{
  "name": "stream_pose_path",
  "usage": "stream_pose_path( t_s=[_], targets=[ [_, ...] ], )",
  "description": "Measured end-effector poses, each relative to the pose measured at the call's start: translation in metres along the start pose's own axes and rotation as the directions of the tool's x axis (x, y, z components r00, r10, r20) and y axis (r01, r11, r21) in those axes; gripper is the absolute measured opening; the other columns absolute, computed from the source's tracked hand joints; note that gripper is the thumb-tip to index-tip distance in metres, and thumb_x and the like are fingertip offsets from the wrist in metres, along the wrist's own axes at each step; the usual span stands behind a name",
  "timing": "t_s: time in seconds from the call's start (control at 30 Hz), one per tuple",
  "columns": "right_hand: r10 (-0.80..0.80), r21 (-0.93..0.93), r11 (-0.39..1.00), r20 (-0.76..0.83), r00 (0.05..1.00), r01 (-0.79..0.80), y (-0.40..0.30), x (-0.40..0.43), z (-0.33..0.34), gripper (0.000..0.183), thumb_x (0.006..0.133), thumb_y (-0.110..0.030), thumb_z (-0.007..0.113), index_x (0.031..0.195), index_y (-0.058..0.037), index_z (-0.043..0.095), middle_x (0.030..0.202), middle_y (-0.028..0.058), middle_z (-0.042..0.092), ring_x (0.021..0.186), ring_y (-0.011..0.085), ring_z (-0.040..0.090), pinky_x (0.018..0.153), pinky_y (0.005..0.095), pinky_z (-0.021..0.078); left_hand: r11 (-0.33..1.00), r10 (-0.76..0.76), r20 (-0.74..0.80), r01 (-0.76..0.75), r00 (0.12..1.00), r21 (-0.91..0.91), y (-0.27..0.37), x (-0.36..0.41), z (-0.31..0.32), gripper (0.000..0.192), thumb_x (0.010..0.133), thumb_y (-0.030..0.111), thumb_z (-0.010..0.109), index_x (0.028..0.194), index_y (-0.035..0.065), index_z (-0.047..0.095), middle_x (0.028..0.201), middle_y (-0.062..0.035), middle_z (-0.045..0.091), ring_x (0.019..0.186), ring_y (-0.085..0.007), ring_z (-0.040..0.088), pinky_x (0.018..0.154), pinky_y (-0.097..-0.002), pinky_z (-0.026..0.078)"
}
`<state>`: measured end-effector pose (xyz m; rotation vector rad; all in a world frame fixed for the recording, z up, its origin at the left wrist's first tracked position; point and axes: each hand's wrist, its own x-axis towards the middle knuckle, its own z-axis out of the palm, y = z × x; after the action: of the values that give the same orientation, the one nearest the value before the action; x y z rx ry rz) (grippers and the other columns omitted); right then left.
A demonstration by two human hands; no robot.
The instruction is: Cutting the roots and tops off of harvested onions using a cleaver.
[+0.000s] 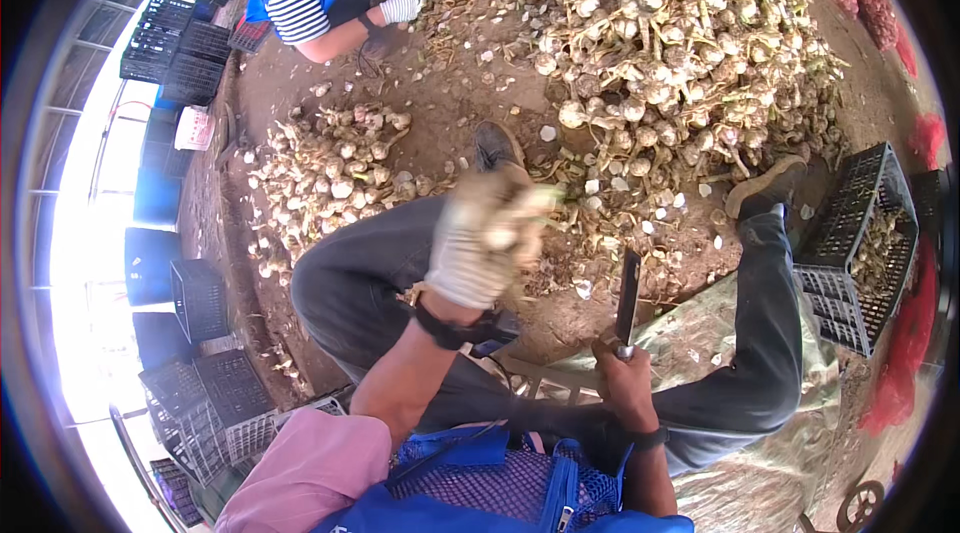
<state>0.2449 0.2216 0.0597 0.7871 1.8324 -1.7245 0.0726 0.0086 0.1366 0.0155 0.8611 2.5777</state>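
Note:
My left hand point(476, 248), in a whitish work glove and blurred by motion, is closed on a garlic bulb point(501, 234) with its stalk, above my bent left leg. How many bulbs it holds cannot be told. My bare right hand point(625, 375) grips the handle of a knife with a dark, broad blade point(628, 297) pointing away from me, over my lap. A large heap of garlic with stalks point(675, 45) lies ahead on the right. A smaller pile of garlic point(337, 173) lies beyond my left knee.
A black plastic crate point(859, 255) holding plant scraps stands tilted by my right leg. A co-worker with gloved hands point(403, 6) sits at upper left. Stacked crates point(180, 53) and blue barrels point(154, 263) line the left side. A plastic sheet point(780, 450) lies under my right leg.

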Motion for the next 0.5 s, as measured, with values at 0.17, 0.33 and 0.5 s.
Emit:
stream_pose_path(
  t_s=[0.17,0.33,0.5],
  targets=[
    [0.107,0.11,0.99,-0.142,0.984,-0.091,0.002,0.018,-0.008,0.028,0.087,-0.027,0.07,0.075,-0.0016,0.063,0.061,-0.0029,0.053,0.058,0.005,0.046,0.051,0.0272,0.0364,0.841,0.319,0.043,-0.262,0.947,-0.474,0.043,0.054,-0.027,0.049,0.092,0.052,0.063,0.107,0.0055,0.066,0.103,-0.0122,0.067,0.075,-0.0113,0.059,0.055,-0.0239,0.05],
    [0.021,0.115,0.993,-0.187,0.982,0.001,0.005,0.031,-0.011,0.036,0.089,-0.019,0.069,0.062,-0.0111,0.047,0.048,-0.0024,0.046,0.036,0.0076,0.042,0.033,0.0256,0.0283,0.541,0.315,-0.39,0.174,0.866,0.823,-0.051,0.207,-0.106,0.055,0.083,0.029,0.077,0.123,-0.0034,0.061,0.121,-0.0175,0.067,0.106,-0.0289,0.066,0.094,-0.0353,0.051],
    [0.231,0.119,0.971,-0.258,0.938,-0.206,0.014,0.039,-0.024,0.024,0.086,-0.02,0.072,0.085,0.0033,0.067,0.063,-0.0034,0.055,0.061,0.0045,0.046,0.054,0.0281,0.0389,-0.284,0.236,-0.518,0.569,0.822,0.772,-0.112,0.287,-0.163,0.113,0.068,0.066,0.077,0.145,-0.0071,0.039,0.134,-0.027,0.058,0.121,-0.0363,0.06,0.1,-0.0413,0.048]
  ],
)
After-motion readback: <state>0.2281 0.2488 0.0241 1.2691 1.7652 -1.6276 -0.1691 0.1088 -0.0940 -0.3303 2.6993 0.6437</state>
